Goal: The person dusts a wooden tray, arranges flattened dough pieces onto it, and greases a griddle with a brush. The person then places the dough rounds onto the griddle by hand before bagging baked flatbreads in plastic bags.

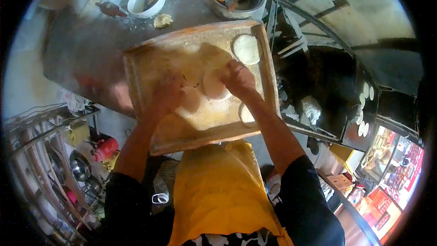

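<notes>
Dough round in wooden tray: right hand half-curled at round's two o'clock, hold unclear; left hand at nine o'clock, shadowed, grip unreadable.

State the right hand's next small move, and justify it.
Probably settle the pale, round dough disc flat on the rectangular wooden tray: the right hand is at that disc's edge, and another pale disc lies flat near the tray's far right corner.

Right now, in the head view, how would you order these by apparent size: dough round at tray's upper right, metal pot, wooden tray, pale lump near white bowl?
1. Wooden tray
2. Metal pot
3. Dough round
4. Pale lump
</notes>
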The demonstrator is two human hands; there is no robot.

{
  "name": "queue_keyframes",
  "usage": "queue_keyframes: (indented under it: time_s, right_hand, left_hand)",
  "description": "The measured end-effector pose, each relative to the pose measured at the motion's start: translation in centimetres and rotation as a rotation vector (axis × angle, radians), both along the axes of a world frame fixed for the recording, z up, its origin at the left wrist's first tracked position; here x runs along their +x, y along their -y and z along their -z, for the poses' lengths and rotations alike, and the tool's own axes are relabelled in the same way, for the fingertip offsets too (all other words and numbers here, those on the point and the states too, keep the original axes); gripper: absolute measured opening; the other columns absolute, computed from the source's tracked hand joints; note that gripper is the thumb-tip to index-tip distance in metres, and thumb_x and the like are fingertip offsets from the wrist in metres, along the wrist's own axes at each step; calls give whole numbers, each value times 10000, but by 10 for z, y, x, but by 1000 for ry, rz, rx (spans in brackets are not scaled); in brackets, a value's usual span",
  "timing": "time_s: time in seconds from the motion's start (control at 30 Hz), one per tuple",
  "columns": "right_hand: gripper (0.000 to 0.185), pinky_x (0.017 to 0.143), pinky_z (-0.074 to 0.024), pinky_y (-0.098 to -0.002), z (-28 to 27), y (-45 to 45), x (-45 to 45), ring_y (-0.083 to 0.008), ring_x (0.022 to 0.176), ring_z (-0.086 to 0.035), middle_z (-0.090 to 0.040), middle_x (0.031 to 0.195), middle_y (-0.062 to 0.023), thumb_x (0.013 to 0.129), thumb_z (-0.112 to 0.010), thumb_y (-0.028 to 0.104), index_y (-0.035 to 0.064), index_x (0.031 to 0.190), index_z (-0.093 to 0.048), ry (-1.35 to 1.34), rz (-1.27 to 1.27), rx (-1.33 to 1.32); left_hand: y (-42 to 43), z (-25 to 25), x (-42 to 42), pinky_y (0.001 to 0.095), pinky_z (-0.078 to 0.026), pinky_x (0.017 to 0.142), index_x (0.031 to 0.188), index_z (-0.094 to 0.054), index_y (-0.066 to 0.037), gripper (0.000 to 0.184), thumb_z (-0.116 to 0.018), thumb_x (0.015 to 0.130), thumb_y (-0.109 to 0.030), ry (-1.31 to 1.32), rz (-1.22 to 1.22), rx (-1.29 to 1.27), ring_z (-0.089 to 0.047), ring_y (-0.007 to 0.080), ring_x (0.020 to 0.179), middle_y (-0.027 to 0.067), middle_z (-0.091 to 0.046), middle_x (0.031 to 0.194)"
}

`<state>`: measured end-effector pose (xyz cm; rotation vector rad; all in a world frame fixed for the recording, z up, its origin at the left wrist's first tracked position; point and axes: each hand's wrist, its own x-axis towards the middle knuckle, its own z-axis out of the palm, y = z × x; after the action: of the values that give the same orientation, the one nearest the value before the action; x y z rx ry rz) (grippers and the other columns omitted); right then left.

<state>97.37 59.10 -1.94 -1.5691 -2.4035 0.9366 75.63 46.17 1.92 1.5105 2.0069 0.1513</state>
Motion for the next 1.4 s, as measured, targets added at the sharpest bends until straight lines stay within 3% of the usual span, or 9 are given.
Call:
queue_keyframes:
  time_s: [0.17, 0.27, 0.4, 0.47, 0.6, 0.73, 1.0, 1.13, 1.4]
  right_hand:
    - [303, 751, -537, -424, -17, 12, 17, -309, 870, -664, -672, 932, -189, 834, -721, 298, 17, 936, -673, -49, -156, -283]
    - [230, 638, -487, -409, -6, 0, 35, -269, 662, -610, -646, 740, -151, 804, -745, 219, 11, 853, -660, -311, -183, -347]
    - [167, 611, -503, -398, 20, 11, 30, -312, 643, -613, -641, 732, -121, 813, -710, 167, 20, 864, -647, -317, 112, -171]
    - [157, 620, -522, -405, 16, 22, 25, -340, 709, -635, -659, 831, -123, 818, -702, 132, 48, 946, -666, -311, -184, 438]
    - [252, 904, -526, -389, -38, 39, 58, -319, 1134, -601, -524, 1326, -158, 856, -637, -6, 49, 1101, -655, -624, -191, -54]
    - [540, 1107, -382, -469, -46, 26, 78, -296, 1334, -452, -451, 1469, -111, 1026, -459, 452, 120, 1452, -438, -1459, 567, -1175]
    - [888, 1127, -322, -547, -178, 20, 133, -271, 1397, -396, -408, 1520, -119, 931, -332, 743, 64, 1503, -354, -1908, 215, -572]
    - [779, 1148, -241, -588, -187, 55, 210, -383, 1415, -341, -348, 1531, -206, 898, -499, 685, 94, 1404, -466, -931, 76, 777]
    - [611, 1107, -342, -570, -146, 136, 437, -283, 1309, -483, -528, 1357, -103, 798, -699, 198, 209, 1379, -511, -66, 49, 650]
  left_hand:
    - [18, 20, -14, 487, -458, 954, 1206, -568, -63, 423, -636, 811, -200, 564, -594, -139, -551, 413, 1129, 190, -603, 1201]
    - [26, 18, -16, 492, -468, 949, 1224, -568, -81, 423, -633, 826, -206, -235, -153, 309, -553, 423, 1118, 209, -575, 1239]
    - [17, -5, -1, 502, -459, 972, 1234, -564, -86, 417, -617, 847, -232, -30, -130, 179, -550, 418, 1134, 214, -551, 1276]
    - [24, 1, -4, 497, -466, 977, 1261, -553, -87, 438, -597, 872, -285, 58, -166, 148, -557, 400, 1145, 198, -557, 1287]
    - [54, 16, -8, 486, -478, 986, 1315, -529, -90, 494, -557, 924, -390, 728, -605, 221, -571, 366, 1168, 165, -569, 1310]
    - [48, 18, 8, 475, -490, 995, 1370, -506, -93, 564, -516, 975, -496, 1613, -1056, 302, -584, 331, 1190, 132, -581, 1332]
    - [-39, -46, 125, 521, -352, 1126, 1482, -384, -155, 658, -301, 1012, -607, 2052, -805, 144, -459, 325, 1334, 112, -471, 1463]
    - [-53, -76, 216, 483, -365, 1113, 1502, -364, -172, 780, -365, 942, -714, 2124, -607, -68, -438, 278, 1353, 78, -468, 1465]
    - [-54, -106, 476, 436, -370, 1110, 1477, -400, -92, 944, -279, 886, -818, 1936, -379, -568, -475, 288, 1309, 117, -479, 1455]
